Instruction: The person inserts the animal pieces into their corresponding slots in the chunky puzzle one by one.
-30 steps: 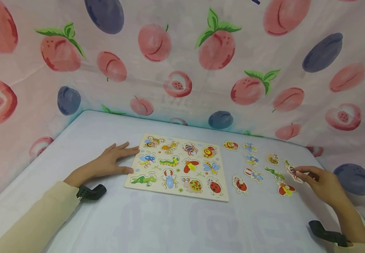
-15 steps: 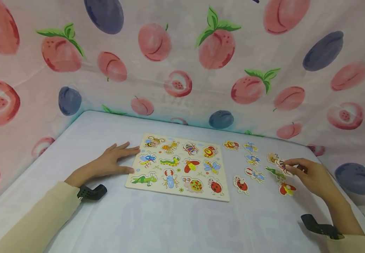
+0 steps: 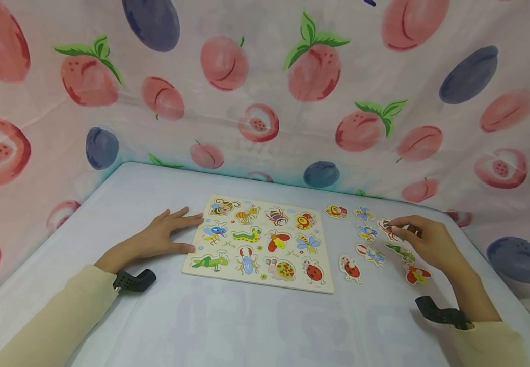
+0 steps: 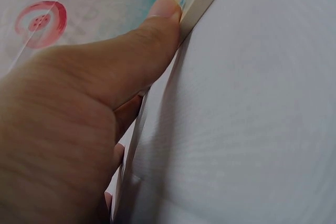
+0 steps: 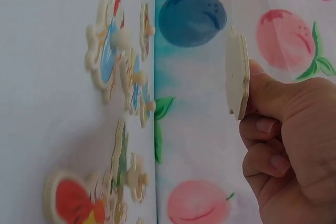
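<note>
My right hand (image 3: pixel 425 242) pinches a wooden spider puzzle piece (image 3: pixel 388 230) between thumb and fingertips, raised over the loose pieces. From the right wrist view, that piece (image 5: pixel 237 74) turns its pale back to the camera, and the other fingers are curled in. Spread flat, my left hand (image 3: pixel 161 234) rests at the left edge of the insect puzzle board (image 3: pixel 226 274). Its thumb (image 4: pixel 152 30) touches the board's edge in the left wrist view. Printed insects in rows fill the board. The snail piece seen earlier is hidden behind the spider piece and right hand.
Right of the board lie loose knobbed pieces: a ladybird (image 3: pixel 350 267), a stag beetle (image 3: pixel 370 254), a mosquito (image 3: pixel 367 233), a grasshopper (image 3: pixel 400 251), a red-winged insect (image 3: pixel 417 274) and several others. A fruit-patterned cloth (image 3: pixel 265 61) hangs behind the white table (image 3: pixel 246 326).
My right hand has moved left and away from me with the spider piece, off the right end of the loose pieces. My left hand and the board have stayed put.
</note>
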`<state>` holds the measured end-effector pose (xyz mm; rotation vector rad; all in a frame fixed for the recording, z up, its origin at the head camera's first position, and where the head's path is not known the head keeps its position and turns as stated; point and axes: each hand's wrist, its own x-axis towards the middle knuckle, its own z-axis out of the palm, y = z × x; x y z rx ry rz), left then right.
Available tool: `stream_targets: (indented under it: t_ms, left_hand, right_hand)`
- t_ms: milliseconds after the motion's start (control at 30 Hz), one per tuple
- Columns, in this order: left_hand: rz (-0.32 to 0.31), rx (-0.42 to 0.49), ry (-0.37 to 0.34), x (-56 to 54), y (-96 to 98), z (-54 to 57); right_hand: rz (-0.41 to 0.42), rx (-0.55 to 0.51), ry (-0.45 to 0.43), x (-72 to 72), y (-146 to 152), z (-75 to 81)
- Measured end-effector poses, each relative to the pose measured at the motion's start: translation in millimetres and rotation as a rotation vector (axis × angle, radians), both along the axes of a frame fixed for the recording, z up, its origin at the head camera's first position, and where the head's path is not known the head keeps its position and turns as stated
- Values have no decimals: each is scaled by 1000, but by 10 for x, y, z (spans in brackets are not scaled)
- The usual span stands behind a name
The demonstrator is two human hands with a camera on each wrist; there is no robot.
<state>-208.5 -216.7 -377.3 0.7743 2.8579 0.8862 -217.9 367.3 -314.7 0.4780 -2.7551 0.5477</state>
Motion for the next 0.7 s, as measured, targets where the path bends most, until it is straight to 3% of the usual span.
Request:
stream_targets:
  t_ms: [400, 700]
  left_hand:
    - [4, -5, -5, -3, -1, 0]
    - [1, 3, -7, 1, -1, 7]
  right_hand:
    - [83, -47, -30, -163, -358, 90]
    - [97, -69, -33, -247, -536, 102]
